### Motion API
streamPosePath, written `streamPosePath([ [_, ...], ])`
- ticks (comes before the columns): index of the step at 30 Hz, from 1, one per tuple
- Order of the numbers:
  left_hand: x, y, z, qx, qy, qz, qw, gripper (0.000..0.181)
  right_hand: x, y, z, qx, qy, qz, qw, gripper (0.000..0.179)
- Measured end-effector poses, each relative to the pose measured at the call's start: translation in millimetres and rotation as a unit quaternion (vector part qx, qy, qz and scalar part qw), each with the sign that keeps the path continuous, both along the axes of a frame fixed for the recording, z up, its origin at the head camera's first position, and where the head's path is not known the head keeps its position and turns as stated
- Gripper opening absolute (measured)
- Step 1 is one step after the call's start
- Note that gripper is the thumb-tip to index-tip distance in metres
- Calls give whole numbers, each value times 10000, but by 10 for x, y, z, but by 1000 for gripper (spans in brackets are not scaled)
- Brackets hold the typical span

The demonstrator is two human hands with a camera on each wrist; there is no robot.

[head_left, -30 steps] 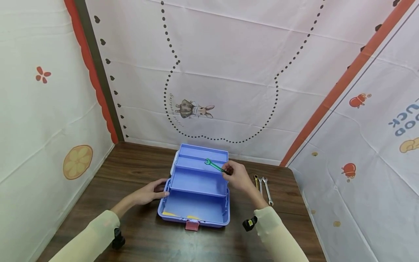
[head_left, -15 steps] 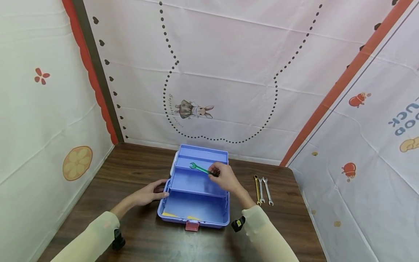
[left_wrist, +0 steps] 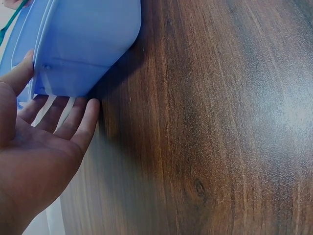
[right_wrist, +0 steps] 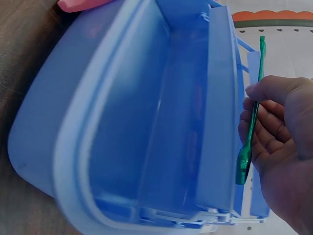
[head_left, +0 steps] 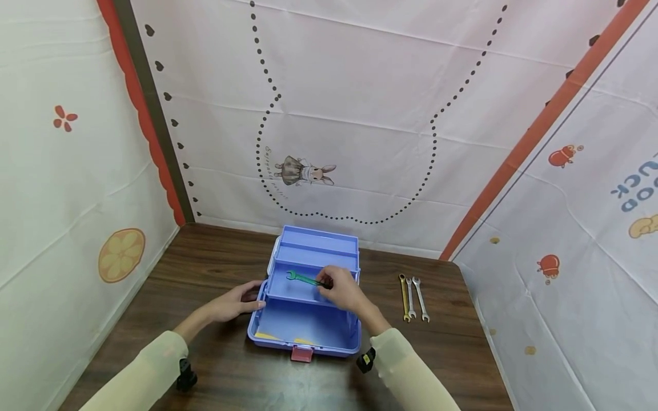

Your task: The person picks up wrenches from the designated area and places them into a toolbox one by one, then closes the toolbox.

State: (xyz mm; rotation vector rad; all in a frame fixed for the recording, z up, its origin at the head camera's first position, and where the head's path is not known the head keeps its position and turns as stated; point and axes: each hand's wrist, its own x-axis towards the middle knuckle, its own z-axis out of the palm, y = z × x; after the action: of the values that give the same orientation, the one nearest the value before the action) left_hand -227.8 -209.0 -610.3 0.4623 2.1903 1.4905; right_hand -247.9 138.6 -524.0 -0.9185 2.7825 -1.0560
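Lower centre, head view: right hand (head_left: 341,290) pinching green metal open-ended wrench (head_left: 303,278) over blue plastic tiered toolbox (head_left: 313,322); left hand (head_left: 231,303), fingers extended, touching its left side.

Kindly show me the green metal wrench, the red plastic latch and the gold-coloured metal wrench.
Green metal wrench (right_wrist: 253,117), right wrist view: middle of its shaft.
Red plastic latch (head_left: 301,354), head view: middle of its flap.
Gold-coloured metal wrench (head_left: 404,298), head view: middle of its shaft.
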Motion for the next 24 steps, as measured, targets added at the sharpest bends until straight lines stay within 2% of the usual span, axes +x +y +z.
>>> streamPosePath([
  [5, 6, -1, 6, 25, 1, 0, 10000, 69, 26, -23, -68, 148, -35, 151, 9998, 11],
  [9, 11, -3, 6, 29, 2, -2, 10000, 69, 36, -27, -130, 74, -121, 164, 9998, 12],
  [16, 7, 15, 18, -18, -31, -18, 10000, 72, 61, 0, -216, -170, -730, -219, 9969, 11],
  [24, 5, 9, 37, -113, -109, 57, 9999, 76, 75, -36, -242, -244, -709, -318, 9967, 10],
])
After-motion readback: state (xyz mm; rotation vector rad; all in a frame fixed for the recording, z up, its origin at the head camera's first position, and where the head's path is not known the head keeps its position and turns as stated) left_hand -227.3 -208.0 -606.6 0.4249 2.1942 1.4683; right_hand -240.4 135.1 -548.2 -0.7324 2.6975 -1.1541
